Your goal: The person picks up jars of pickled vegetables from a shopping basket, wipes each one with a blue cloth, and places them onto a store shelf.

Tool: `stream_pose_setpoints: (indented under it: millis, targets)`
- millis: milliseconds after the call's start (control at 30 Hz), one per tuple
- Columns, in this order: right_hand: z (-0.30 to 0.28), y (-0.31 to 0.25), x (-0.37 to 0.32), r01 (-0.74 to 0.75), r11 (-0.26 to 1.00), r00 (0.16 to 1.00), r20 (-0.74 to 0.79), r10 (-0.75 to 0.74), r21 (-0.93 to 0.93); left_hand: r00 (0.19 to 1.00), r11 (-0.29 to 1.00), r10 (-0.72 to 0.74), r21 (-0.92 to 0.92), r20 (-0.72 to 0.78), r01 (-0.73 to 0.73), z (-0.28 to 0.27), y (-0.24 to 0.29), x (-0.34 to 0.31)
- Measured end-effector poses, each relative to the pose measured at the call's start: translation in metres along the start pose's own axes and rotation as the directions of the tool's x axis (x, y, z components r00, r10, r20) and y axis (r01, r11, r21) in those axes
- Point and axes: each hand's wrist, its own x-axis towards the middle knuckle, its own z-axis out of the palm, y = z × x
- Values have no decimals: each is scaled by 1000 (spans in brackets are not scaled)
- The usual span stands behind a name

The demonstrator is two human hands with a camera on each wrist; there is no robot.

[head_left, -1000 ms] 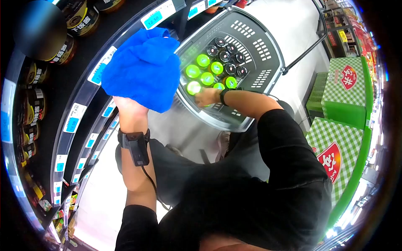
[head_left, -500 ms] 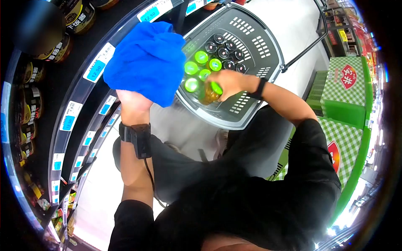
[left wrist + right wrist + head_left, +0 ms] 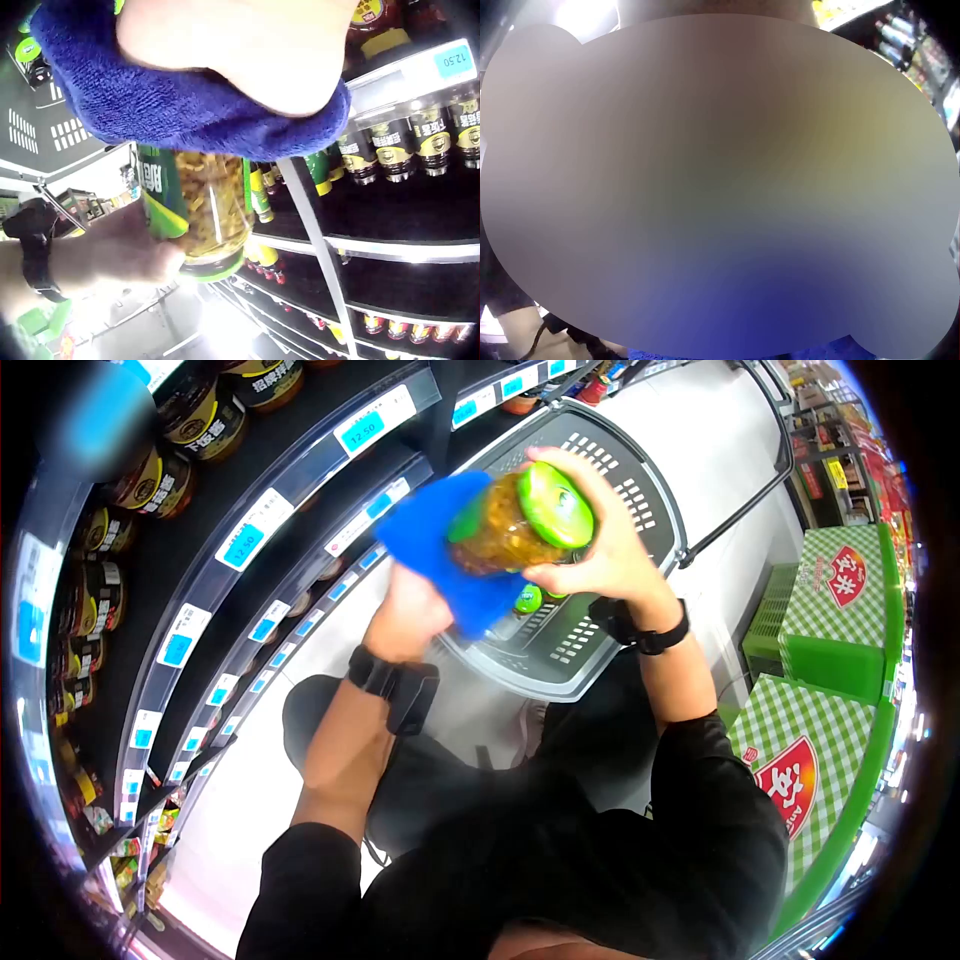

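The right hand (image 3: 605, 545) grips a glass jar (image 3: 495, 525) near its lid end, thumb on one side and fingers round the other. The left hand (image 3: 412, 608) has a blue cloth (image 3: 425, 520) over it, pressed to the jar's base end; its fingers lie under the fabric, so whether they are curled cannot be told. The jar is held up above the basket (image 3: 545, 687), over the left part in the head view. Its long axis lies tilted rather than upright: the bright green lid (image 3: 558, 503) points right, towards the right palm, and the base points left into the cloth.

Cloth hides the base, fingers cover part of the lid's rim, and blur makes the label hard to read. A smooth blur masks nearly all of the right wrist view. Below, another green-lidded jar (image 3: 528, 598) shows inside the basket towards its near left corner; the held jar and hands hide much of the basket's left side. Farther left, dark-labelled jars (image 3: 205, 425) stand behind the shelf edge (image 3: 300, 490), some cut off by the frame.
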Motion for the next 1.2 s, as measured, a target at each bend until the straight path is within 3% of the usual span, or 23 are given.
stream_pose_setpoints:
  millis: [67,133,167,233,267,300,333,367,400,433,467,533,567,700,733,767,833,967,1033,1067,1100,1133,1200]
  targets:
    - [13,-2,-1,-6,999,1000,25,5,43,985,970,-173,-177,-23,166,-21,-21,9]
    - [22,1,-1,-57,997,990,129,50,50,986,978,-164,-126,18,165,-42,-44,0]
    - [23,7,-1,-45,999,978,203,39,25,989,986,-149,-78,4,149,-48,-47,-7]
    - [25,3,-1,88,995,967,246,-72,-54,997,974,75,216,-22,-68,-22,-40,-26]
    - [27,2,2,111,993,973,206,-103,-27,991,958,133,260,-16,-124,-19,-40,-24]
    - [28,1,0,115,993,979,170,-113,-3,997,994,78,79,3,-78,-44,-48,-9]
    - [31,5,-3,152,988,987,58,-150,-26,992,996,28,-81,-125,-38,-56,-50,-1]
    - [34,7,-4,175,983,982,-61,-179,-59,962,940,240,280,-130,-197,-47,-40,-3]
    - [36,0,-3,46,999,989,-138,-47,-9,888,739,441,614,-128,-278,-39,-29,-4]
    - [34,-7,-2,-88,995,974,-205,95,45,724,-123,622,951,297,-284,-14,-21,-11]
    - [32,-9,0,-101,986,969,-210,128,135,820,433,570,829,52,-354,-15,-37,-15]
    - [28,-3,-2,-172,970,969,-146,198,174,824,245,496,866,274,-436,-4,-24,-23]
    - [28,5,-7,-201,970,966,-134,219,136,787,-79,467,905,404,-418,18,-9,-29]
    - [23,2,-11,-219,961,968,-84,235,168,809,106,498,905,311,-413,16,-22,-17]
    - [22,9,-18,-50,999,996,-77,49,-6,931,842,356,459,-78,-283,-7,-50,-5]
    - [24,16,-25,118,977,991,-39,-127,-178,935,815,352,475,49,-332,-15,-47,-1]
    - [37,21,-27,303,946,945,-94,-314,-112,989,987,149,63,16,-150,-22,-55,-6]
    - [29,8,-27,435,899,888,186,-422,-39,962,646,120,717,244,-262,-36,-32,-26]
    - [26,-1,-12,492,852,870,65,-489,-177,946,383,44,869,320,-312,-45,-38,-29]
    - [25,6,-9,421,888,902,-20,-432,-186,991,722,73,680,115,-132,-32,-35,-21]
    - [24,15,-12,347,917,923,-105,-371,-195,997,873,71,484,-5,-60,-20,-36,-13]
    - [24,21,-14,239,965,961,-118,-251,-104,990,969,68,246,-125,-36,-8,-37,-6]
    - [47,24,-19,70,996,975,-212,-58,49,981,981,166,117,-101,-154,5,-30,1]
